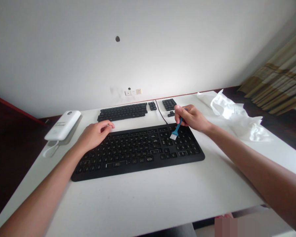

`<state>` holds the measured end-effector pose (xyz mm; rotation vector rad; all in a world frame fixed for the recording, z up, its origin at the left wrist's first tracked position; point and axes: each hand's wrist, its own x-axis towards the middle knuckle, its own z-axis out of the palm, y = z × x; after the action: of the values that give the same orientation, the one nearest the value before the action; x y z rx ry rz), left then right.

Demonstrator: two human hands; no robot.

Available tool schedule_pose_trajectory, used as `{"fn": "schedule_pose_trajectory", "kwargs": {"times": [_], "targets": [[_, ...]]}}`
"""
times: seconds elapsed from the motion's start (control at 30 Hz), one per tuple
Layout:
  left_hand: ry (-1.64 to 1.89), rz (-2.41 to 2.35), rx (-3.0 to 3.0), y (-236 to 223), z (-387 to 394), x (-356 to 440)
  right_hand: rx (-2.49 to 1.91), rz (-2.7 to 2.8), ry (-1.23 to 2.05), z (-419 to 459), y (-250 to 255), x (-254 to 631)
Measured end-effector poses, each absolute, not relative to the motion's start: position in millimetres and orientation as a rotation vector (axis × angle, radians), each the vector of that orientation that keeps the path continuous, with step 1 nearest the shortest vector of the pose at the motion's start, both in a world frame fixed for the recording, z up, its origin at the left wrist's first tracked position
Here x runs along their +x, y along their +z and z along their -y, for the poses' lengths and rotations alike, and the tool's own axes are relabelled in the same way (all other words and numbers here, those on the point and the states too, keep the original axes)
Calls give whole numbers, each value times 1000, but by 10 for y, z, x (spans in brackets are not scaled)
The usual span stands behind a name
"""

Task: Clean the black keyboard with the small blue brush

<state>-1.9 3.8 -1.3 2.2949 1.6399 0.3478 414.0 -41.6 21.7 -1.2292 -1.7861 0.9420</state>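
Note:
A black keyboard base (138, 151) with its keycaps off lies in the middle of the white table (148, 194). My right hand (189, 118) holds a small blue brush (176, 129) by its handle, and the white bristles touch the keyboard's upper right area. My left hand (95, 134) rests on the keyboard's upper left corner, fingers loosely curled. Behind the keyboard, the removed black keycaps (123, 112) lie laid out in rows, with smaller groups (169, 104) to the right.
A white power bank (63, 125) with a white cable lies at the table's left edge. Crumpled white plastic (234, 113) covers the right rear corner. A black cable (160, 112) runs back toward wall sockets (133, 92). Curtains hang at far right.

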Motion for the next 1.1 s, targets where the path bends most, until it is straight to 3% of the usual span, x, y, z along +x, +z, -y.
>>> {"fn": "schedule_pose_trajectory", "kwargs": {"times": [0.3,0.7,0.93,1.1], "targets": [[345,-1636,2301,-8,-38,-7,-1204,1817,993,424,208,4157],[378,-1626,2292,-36,-52,-25,-1241,2042,1303,461,315,4205],[383,-1612,2267,14,-18,-5,-1421,2228,1296,507,493,4252],[447,-1573,2262,22,17,3,-1547,2344,989,531,578,4314]]}}
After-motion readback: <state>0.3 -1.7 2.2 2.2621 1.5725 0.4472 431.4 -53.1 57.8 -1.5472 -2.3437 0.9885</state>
